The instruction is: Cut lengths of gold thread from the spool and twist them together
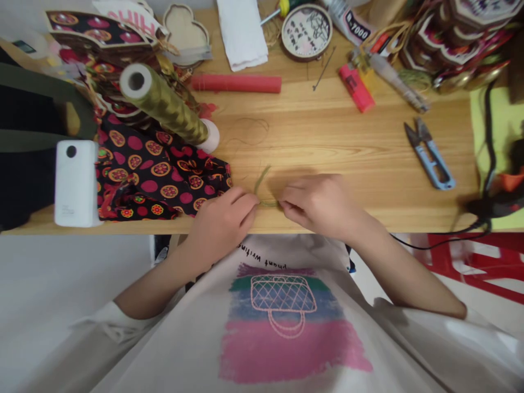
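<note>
Near the table's front edge, a short bundle of olive-green thread (269,203) stretches between my two hands, and a loose end sticks up beside my left fingers. My left hand (227,215) has its fingertips pinched on one end of the thread. Opposite it, my right hand (313,202) is closed with curled fingers on the other end; its fingertips are partly hidden. A patterned dark cloth (164,169) lies just left of my left hand. Behind it leans a large spool of olive thread (167,103) with a white base.
Blue thread snips (429,155) lie at right, near a black cable (489,142). Along the back are a red strip (237,83), a pink lighter (356,87), a glue tube (347,22), a round decorated piece (307,33) and white tissue (242,33). A white power bank (76,183) lies left.
</note>
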Action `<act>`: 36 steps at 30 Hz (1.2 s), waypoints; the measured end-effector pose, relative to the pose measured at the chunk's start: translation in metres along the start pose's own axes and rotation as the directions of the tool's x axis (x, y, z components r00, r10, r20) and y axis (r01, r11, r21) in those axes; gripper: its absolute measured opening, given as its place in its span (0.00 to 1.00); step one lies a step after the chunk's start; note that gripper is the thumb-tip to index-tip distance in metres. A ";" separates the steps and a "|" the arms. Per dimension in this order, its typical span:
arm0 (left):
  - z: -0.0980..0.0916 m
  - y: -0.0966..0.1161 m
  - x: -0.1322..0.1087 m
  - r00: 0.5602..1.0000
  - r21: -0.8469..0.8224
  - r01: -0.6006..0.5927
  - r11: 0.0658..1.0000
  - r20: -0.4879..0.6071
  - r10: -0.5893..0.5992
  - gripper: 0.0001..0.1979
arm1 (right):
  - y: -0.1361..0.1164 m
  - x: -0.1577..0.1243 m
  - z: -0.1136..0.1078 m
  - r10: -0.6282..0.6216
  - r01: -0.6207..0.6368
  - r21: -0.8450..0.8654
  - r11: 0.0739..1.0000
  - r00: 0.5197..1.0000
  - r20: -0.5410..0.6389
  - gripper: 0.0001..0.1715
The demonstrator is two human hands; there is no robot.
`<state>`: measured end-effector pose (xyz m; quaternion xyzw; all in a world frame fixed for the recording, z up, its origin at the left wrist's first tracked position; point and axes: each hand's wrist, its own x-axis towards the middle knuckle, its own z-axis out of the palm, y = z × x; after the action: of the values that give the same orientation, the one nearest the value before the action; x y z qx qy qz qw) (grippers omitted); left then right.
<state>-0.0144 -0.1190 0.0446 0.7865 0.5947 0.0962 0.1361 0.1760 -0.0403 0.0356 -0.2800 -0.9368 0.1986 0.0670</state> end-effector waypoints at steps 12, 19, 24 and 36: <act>-0.002 -0.002 0.006 0.995 -0.057 0.096 0.994 0.026 -0.095 0.05 | -0.003 0.001 -0.004 0.040 -0.041 0.013 0.999 0.997 0.069 0.13; -0.004 0.001 0.007 0.988 -0.203 0.156 0.967 0.024 -0.155 0.06 | -0.002 -0.001 0.000 0.025 -0.025 0.098 0.995 1.000 0.001 0.12; -0.004 0.003 0.006 0.964 -0.330 0.255 0.909 0.016 -0.265 0.07 | -0.004 0.000 0.005 0.058 -0.046 0.156 0.987 0.996 -0.069 0.12; 0.006 0.002 -0.001 0.840 -0.664 0.474 0.578 0.144 -0.523 0.04 | -0.012 -0.003 0.017 0.052 0.049 0.431 0.901 0.974 -0.221 0.10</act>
<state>-0.0110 -0.1214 0.0397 0.4783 0.7185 0.2899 0.4134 0.1680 -0.0571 0.0251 -0.2796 -0.8551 0.3688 0.2339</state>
